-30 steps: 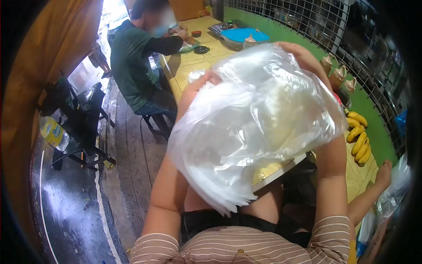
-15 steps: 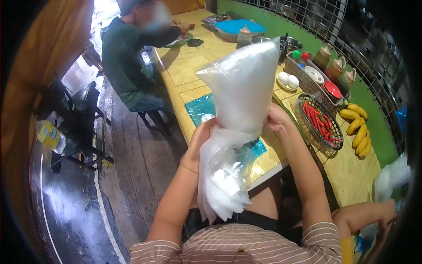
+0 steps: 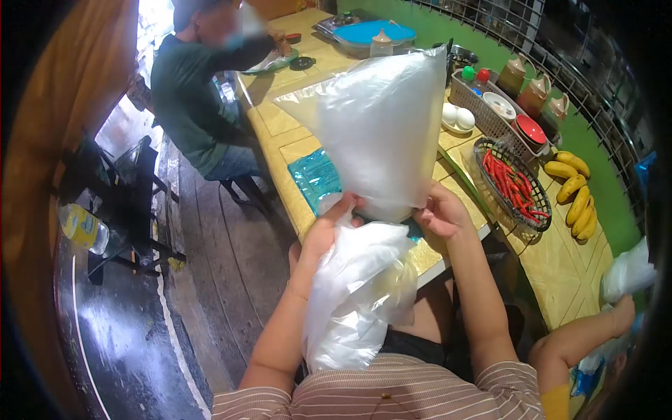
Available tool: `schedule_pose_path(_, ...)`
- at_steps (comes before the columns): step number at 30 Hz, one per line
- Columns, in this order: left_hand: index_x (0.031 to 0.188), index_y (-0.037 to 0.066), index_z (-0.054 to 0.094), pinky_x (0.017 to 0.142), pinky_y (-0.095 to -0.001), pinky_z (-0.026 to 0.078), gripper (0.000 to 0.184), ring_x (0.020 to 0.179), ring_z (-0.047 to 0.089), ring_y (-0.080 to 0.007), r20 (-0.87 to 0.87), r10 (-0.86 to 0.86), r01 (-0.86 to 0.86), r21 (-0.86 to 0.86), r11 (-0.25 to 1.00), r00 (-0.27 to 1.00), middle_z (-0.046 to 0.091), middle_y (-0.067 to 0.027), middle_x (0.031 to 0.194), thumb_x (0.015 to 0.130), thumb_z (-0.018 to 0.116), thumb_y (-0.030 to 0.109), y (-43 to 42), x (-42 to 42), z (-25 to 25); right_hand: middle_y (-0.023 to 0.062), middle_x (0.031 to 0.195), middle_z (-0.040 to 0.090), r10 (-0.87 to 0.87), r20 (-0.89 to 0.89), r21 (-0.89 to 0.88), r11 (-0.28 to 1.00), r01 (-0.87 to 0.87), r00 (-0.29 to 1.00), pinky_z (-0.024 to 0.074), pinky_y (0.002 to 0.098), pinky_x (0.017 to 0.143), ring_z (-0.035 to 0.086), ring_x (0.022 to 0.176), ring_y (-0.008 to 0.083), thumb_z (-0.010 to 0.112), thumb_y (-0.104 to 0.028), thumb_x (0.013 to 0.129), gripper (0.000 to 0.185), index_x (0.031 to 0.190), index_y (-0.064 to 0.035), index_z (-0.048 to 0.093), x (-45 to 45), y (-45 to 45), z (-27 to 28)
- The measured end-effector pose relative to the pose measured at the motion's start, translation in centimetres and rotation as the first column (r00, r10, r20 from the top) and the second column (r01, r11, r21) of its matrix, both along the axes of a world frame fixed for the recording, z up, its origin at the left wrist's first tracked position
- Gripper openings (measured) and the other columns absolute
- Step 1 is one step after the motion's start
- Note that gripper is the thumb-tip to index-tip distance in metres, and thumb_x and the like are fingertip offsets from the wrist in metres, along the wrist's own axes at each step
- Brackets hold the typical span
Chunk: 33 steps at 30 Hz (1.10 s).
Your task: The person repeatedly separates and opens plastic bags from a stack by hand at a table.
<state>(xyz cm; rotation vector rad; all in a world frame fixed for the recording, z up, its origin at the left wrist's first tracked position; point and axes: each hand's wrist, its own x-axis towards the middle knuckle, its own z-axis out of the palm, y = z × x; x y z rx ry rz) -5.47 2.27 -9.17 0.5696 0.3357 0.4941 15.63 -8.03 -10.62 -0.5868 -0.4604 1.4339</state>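
A large clear plastic bag [image 3: 385,126] stands up between my hands, its wide top leaning to the left over the table. My left hand [image 3: 332,220] pinches its lower left part, with the thumb on the film. On the other side my right hand [image 3: 445,211] has its fingertips closed on the bag's lower right edge. Below the hands, a loose bunch of clear plastic [image 3: 357,301] hangs down over my lap. A shiny blue plastic wrapper [image 3: 313,178] lies on the table beside my left hand, partly covered by the bag.
Right of the bag are a black basket of red chilies [image 3: 514,185], bananas [image 3: 577,196], eggs on a dish [image 3: 458,117] and a condiment basket [image 3: 470,101]. A person [image 3: 203,105] sits at the table's far left. Another person's arm [image 3: 581,343] reaches in at lower right.
The bag's top has spread wider and further left. The hanging bunch has shifted and fanned out below my hands. The seated person's arm has moved slightly.
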Motion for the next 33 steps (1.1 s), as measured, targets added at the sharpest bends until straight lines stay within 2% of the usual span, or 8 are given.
schedule_pose_path(9, 0.087, 0.007, 0.053, 0.05, -0.0251, 0.043, 0.017, 0.059, 0.048, -0.0107, -0.058, 0.019, -0.02, -0.022, 1.0, 0.998, 0.052, -0.0011, 0.073, 0.083, 0.056, 0.023, 1.4, 0.5, -0.2, 0.0038, 0.083, 0.051, -0.186, 0.135, -0.059, 0.979, 0.196, 0.973, 0.0306, 0.0156, 0.041, 0.044, 0.061, 0.0066, 0.048, 0.001, 0.081, 0.026, 0.105, -0.0059, 0.043, -2.2, -0.4, 1.4)
schedule_pose_path(14, 0.087, 0.009, 0.05, 0.044, -0.0251, 0.039, 0.013, 0.053, 0.046, -0.0116, 0.184, -0.176, 0.214, -0.211, 0.954, 0.967, 0.045, -0.0022, 0.062, 0.086, 0.051, 0.022, -0.1, -0.2, 0.1, 0.0042, 0.082, 0.051, -0.193, -0.031, -0.103, 0.976, 0.189, 0.981, 0.0331, 0.0167, 0.045, 0.046, 0.063, 0.0085, 0.047, 0.0, 0.082, 0.021, 0.102, -0.0055, 0.044, -2.4, 0.0, 0.3)
schedule_pose_path(18, 0.095, 0.009, 0.051, 0.039, -0.0236, 0.037, 0.016, 0.047, 0.047, -0.0114, 0.049, -0.452, 0.452, -0.205, 0.868, 0.891, 0.048, -0.0025, 0.061, 0.085, 0.053, 0.021, -0.6, -0.7, -0.5, 0.0066, 0.084, 0.051, -0.221, 0.031, -0.084, 0.971, 0.223, 0.975, 0.0374, 0.0192, 0.05, 0.047, 0.065, 0.0109, 0.047, 0.001, 0.082, 0.018, 0.1, -0.0034, 0.044, -2.7, 0.1, 0.0)
schedule_pose_path(22, 0.096, 0.005, 0.052, 0.042, -0.0225, 0.039, 0.022, 0.053, 0.049, -0.0099, -0.214, -0.189, 0.194, 0.005, 0.981, 0.958, 0.052, -0.0017, 0.071, 0.08, 0.062, 0.017, -2.4, 0.7, -0.1, 0.0069, 0.085, 0.052, -0.281, 0.065, -0.131, 0.949, 0.288, 0.957, 0.0394, 0.0208, 0.053, 0.048, 0.065, 0.012, 0.047, 0.002, 0.082, 0.017, 0.098, -0.0026, 0.044, -3.0, 0.4, -0.3)
schedule_pose_path(28, 0.097, 0.001, 0.054, 0.049, -0.022, 0.041, 0.024, 0.056, 0.05, -0.0104, -0.256, 0.103, -0.034, 0.259, 0.965, 0.961, 0.054, -0.0027, 0.079, 0.079, 0.062, 0.014, -2.2, 0.2, -1.2, 0.0064, 0.087, 0.051, -0.342, 0.037, -0.183, 0.921, 0.343, 0.939, 0.0413, 0.0237, 0.058, 0.047, 0.068, 0.0123, 0.05, -0.002, 0.082, 0.015, 0.096, -0.0041, 0.045, -2.4, -0.2, -1.0)
schedule_pose_path(31, 0.094, 0.004, 0.052, 0.051, -0.0221, 0.041, 0.017, 0.061, 0.049, -0.0106, -0.213, 0.241, -0.165, 0.322, 0.932, 0.947, 0.053, -0.0031, 0.079, 0.081, 0.058, 0.013, -2.6, -1.4, 0.1, 0.0028, 0.092, 0.048, -0.61, 0.482, 0.007, 0.721, 0.693, 0.629, 0.0401, 0.0244, 0.066, 0.045, 0.075, 0.0099, 0.056, -0.014, 0.082, 0.021, 0.099, -0.0068, 0.046, -5.0, -1.8, 2.9)
schedule_pose_path(32, 0.094, 0.004, 0.051, 0.051, -0.0219, 0.041, 0.018, 0.062, 0.049, -0.01, -0.211, 0.254, -0.172, 0.341, 0.924, 0.944, 0.053, -0.0026, 0.078, 0.081, 0.058, 0.013, -3.1, -1.9, 1.0, 0.0014, 0.093, 0.047, -0.652, 0.602, 0.155, 0.661, 0.734, 0.46, 0.0394, 0.0242, 0.069, 0.044, 0.077, 0.009, 0.057, -0.018, 0.082, 0.023, 0.1, -0.0075, 0.046, -5.9, -2.4, 4.4)
schedule_pose_path(33, 0.094, 0.004, 0.051, 0.051, -0.0219, 0.041, 0.018, 0.062, 0.049, -0.01, -0.224, 0.262, -0.179, 0.332, 0.926, 0.939, 0.053, -0.0026, 0.078, 0.081, 0.058, 0.013, -3.7, -2.2, 2.1, 0.0014, 0.095, 0.045, -0.582, 0.658, 0.16, 0.728, 0.667, 0.478, 0.0374, 0.0225, 0.072, 0.041, 0.078, 0.0072, 0.057, -0.023, 0.083, 0.03, 0.104, -0.0058, 0.045, -6.6, -3.2, 5.9)
